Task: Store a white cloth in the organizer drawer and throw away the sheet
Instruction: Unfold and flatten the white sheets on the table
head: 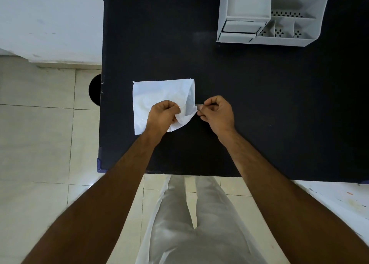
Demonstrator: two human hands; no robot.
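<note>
A white sheet-like packet [159,95] lies on the black table [259,103], its right side lifted and folded open. My left hand [162,116] pinches its lower right corner. My right hand [217,111] pinches a thin pale edge at the packet's right side, fingers closed; I cannot tell whether that edge is cloth or sheet. The white organizer [275,13] stands at the table's far right, with a drawer [239,30] at its lower left front, slightly pulled out.
A round dark bin [94,89] shows on the tiled floor just beyond the table's left edge. The organizer has several open compartments with perforated bottoms. My legs stand at the table's near edge.
</note>
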